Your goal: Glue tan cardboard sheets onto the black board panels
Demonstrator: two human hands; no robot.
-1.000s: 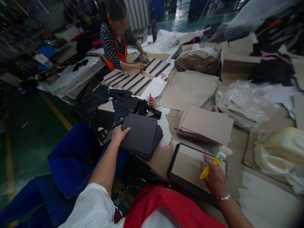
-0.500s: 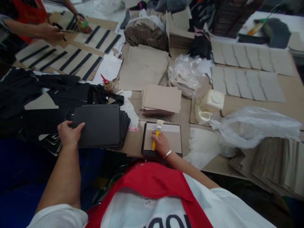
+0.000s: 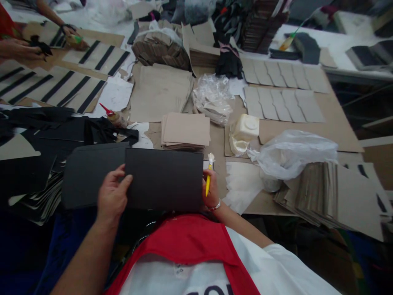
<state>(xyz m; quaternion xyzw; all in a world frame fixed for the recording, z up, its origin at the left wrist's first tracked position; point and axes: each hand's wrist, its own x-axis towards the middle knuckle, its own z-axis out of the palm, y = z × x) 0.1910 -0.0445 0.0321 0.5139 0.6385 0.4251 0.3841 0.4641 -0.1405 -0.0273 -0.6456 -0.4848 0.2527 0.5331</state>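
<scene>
In front of me a black sheet (image 3: pixel 164 180) lies held at its left edge by my left hand (image 3: pixel 113 192), thumb on top and fingers curled. It covers the spot where the beige board was. My right hand (image 3: pixel 210 190) is closed round a brush (image 3: pixel 209 176) with a yellow handle, its pale bristles pointing away from me. That hand is at the sheet's right edge; whether it also grips the sheet I cannot tell. Left of my left hand lies a stack of black sheets (image 3: pixel 92 174). Just beyond the held sheet sits a stack of beige boards (image 3: pixel 186 129).
A cream plastic container (image 3: pixel 247 127) stands to the right, near a clear plastic bag (image 3: pixel 297 153). Stacked boards (image 3: pixel 307 192) lie at the right edge. A red-tipped bottle (image 3: pixel 115 116) is behind the black pieces. At upper left, a co-worker's hand (image 3: pixel 72 35) holds a bottle.
My left hand has brought a black sheet rightward from the stack to the place before me, over the beige board. My right hand, still with the brush, has moved off the board to the sheet's right edge.
</scene>
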